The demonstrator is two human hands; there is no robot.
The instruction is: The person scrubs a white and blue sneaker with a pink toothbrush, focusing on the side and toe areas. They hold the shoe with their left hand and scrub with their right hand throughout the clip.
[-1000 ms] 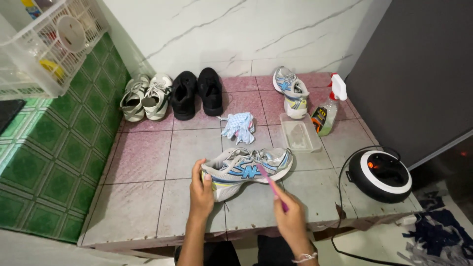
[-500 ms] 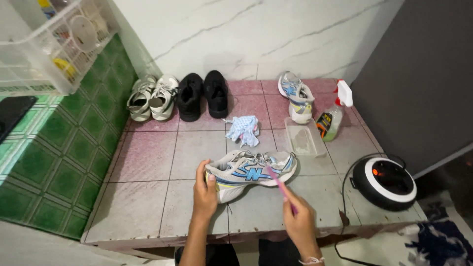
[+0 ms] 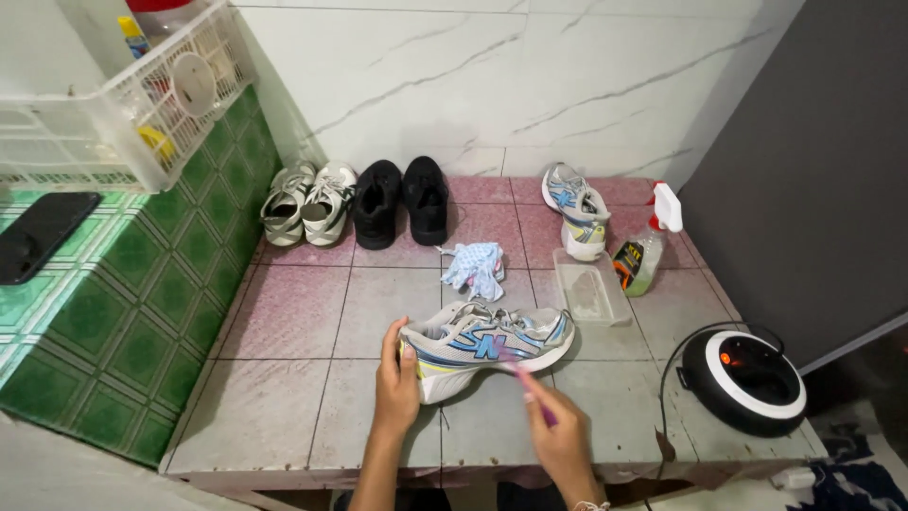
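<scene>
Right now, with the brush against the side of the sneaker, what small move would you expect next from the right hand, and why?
Probably a short stroke along the side panel toward the toe. The right hand holds a pink brush with its tip on the grey-and-blue sneaker, which lies on its side on the tiled platform. The left hand grips the heel end, steadying it.

The right hand (image 3: 560, 437) moved its pink brush (image 3: 530, 386) inward along the sneaker's (image 3: 487, 343) side, while the left hand (image 3: 397, 383) slid slightly lower on the heel.
</scene>
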